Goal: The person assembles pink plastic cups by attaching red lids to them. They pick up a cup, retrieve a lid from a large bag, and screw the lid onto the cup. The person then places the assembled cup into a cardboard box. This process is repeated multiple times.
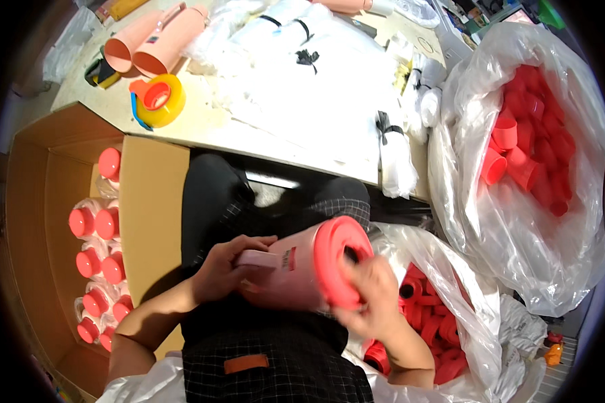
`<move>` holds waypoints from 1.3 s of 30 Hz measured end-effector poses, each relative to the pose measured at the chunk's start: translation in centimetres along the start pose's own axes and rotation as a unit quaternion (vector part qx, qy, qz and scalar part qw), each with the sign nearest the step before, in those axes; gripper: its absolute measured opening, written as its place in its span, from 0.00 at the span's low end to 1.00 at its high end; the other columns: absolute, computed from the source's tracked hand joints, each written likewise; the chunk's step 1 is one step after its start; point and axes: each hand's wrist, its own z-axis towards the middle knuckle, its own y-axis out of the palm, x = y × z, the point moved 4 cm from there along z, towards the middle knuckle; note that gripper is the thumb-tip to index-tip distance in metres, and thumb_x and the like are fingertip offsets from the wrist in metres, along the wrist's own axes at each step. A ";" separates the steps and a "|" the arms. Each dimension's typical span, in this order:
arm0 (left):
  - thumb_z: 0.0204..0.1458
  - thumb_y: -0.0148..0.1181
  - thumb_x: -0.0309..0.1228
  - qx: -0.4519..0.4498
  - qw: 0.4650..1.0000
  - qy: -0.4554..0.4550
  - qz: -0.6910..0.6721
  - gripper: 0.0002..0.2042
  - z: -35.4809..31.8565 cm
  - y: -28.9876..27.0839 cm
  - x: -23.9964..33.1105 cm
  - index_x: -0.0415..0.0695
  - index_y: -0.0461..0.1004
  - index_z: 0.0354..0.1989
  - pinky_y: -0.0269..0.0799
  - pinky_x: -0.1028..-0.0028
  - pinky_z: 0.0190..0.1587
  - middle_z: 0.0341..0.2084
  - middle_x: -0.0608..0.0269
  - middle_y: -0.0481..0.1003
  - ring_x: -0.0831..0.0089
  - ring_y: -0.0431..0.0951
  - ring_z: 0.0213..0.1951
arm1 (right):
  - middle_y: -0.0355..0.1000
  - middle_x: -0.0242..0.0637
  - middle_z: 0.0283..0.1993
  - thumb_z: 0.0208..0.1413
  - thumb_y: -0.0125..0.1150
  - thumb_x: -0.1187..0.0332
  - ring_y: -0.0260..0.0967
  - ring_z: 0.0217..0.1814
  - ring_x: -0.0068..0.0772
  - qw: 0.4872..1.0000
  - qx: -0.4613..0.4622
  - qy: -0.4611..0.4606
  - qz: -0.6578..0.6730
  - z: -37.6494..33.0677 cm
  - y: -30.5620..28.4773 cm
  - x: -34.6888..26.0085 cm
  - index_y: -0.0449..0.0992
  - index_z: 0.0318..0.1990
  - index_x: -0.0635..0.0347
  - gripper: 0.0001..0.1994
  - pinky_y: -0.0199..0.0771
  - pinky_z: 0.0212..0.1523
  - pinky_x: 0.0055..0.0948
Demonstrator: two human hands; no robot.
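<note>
Over my lap lies a pink jug (292, 282), tilted with its mouth end to the right. My left hand (218, 269) is closed around its handle side, near the pale handle (257, 258). A thick red lid (329, 258) with a dark hole in its middle sits on the mouth end. My right hand (373, 295), slightly blurred, grips the lid's rim, with fingers reaching over its face. Below that hand an open clear plastic bag (467, 289) holds several similar red lids (440, 329).
At the left stands an open cardboard box (151, 201) with bagged, red-capped jugs (95, 262). The table (289, 144) ahead bears pink jug bodies (165, 47), yellow tape (168, 111) and white plastic bags (302, 87). Another large bag (457, 174) at right holds red cups (521, 164).
</note>
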 end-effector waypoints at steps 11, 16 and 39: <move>0.54 0.58 0.25 0.011 0.994 -0.105 -0.029 0.23 0.5 0.4 2.1 0.38 0.67 0.60 0.66 0.64 0.62 0.64 0.42 0.65 0.58 0.72 0.60 | 0.66 0.41 0.35 0.49 0.69 0.62 0.64 0.37 0.43 0.992 0.069 0.019 0.107 1.4 0.6 5.2 0.78 0.53 0.64 0.24 0.67 0.42 0.37; 0.49 0.62 0.26 0.029 0.944 0.286 0.163 0.11 7.0 -0.1 13.2 0.42 0.78 0.41 0.70 0.66 0.44 0.41 0.55 0.75 0.60 0.76 0.39 | 0.68 0.39 0.44 0.55 0.61 0.65 0.64 0.48 0.40 0.921 0.029 0.146 0.361 2.5 0.8 10.8 0.78 0.51 0.64 0.18 0.63 0.53 0.34; 0.59 0.54 0.27 -0.039 0.997 -0.037 -0.051 0.06 26.1 3.9 1.9 0.36 0.75 0.34 0.78 0.65 0.47 0.29 0.56 0.78 0.61 0.81 0.38 | 0.70 0.25 0.27 0.52 0.65 0.76 0.62 0.29 0.13 0.831 0.300 0.284 0.373 4.9 2.4 19.2 0.79 0.37 0.69 0.06 0.64 0.32 0.16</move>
